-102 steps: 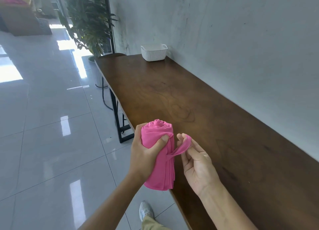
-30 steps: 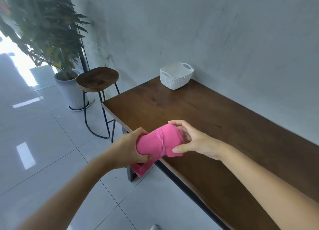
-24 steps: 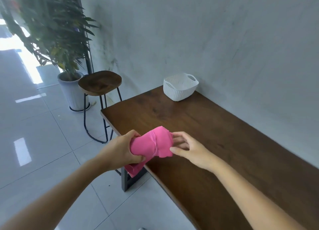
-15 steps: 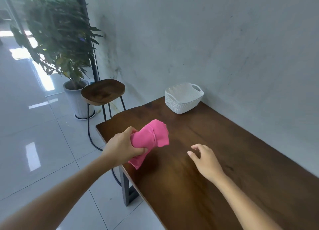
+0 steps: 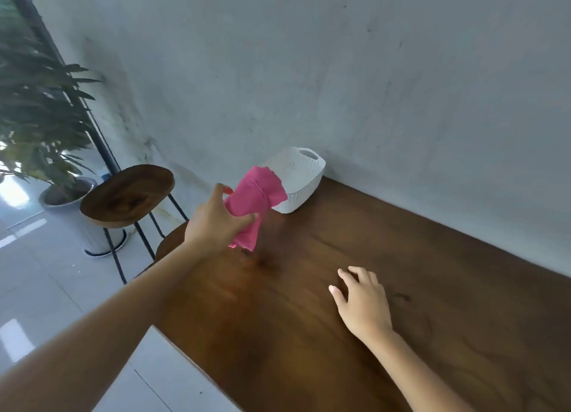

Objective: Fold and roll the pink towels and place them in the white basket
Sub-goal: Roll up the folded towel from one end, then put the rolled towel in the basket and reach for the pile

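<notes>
Left hand [image 5: 216, 223] outstretched, grip round pink towel [image 5: 255, 200].

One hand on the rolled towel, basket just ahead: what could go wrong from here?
1. The left hand alone grips the pink towel mid-roll; its ends flare loose, so it may unroll when released.
2. The white basket stands unsteadied, with the right hand open and well away from it; the towel could shove it.
</notes>
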`<action>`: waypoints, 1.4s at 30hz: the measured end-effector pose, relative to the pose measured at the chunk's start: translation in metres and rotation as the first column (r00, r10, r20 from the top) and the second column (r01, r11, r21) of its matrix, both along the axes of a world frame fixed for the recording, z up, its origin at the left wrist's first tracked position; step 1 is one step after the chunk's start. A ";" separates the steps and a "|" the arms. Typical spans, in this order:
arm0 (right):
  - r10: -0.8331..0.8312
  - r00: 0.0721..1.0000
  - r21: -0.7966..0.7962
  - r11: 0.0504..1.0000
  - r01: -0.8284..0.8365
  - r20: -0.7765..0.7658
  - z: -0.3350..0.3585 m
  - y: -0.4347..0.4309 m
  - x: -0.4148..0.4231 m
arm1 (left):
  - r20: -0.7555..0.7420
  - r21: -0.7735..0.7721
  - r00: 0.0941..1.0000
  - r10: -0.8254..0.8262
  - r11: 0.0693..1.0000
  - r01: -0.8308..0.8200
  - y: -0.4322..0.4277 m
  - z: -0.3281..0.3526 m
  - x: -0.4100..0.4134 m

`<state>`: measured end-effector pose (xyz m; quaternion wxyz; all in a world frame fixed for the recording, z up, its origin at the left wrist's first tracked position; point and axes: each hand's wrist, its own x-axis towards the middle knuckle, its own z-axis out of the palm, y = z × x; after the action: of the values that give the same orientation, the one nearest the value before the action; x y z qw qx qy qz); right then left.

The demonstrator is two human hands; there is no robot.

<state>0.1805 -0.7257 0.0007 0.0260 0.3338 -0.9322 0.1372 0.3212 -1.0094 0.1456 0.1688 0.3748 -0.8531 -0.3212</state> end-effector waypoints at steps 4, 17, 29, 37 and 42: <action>-0.040 0.999 -0.065 0.997 0.040 -0.006 -0.011 0.004 0.007 | -0.020 -0.037 0.999 -0.050 0.998 0.049 -0.030 0.022 -0.049; -0.141 0.987 -0.181 0.972 0.153 0.076 -0.011 -0.002 0.023 | 0.054 -0.047 0.981 -0.189 0.980 0.191 -0.094 0.025 -0.189; -0.194 0.978 -0.132 0.970 0.203 0.077 -0.009 -0.006 0.027 | 0.343 -0.244 0.918 -0.199 0.925 0.292 -0.099 -0.025 -0.225; -0.212 0.973 -0.120 0.968 0.222 0.092 -0.007 -0.006 0.027 | 0.603 -0.427 0.785 -0.141 0.774 0.467 -0.090 -0.027 -0.234; -0.215 0.971 -0.096 0.970 0.225 0.099 -0.004 -0.008 0.028 | 0.510 -0.411 0.839 -0.193 0.802 0.434 -0.101 -0.030 -0.240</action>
<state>0.2083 -0.7339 -0.0033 0.0180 0.2200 -0.9551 0.1976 0.0813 -1.1102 0.1158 0.0060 0.2287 -0.9734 -0.0132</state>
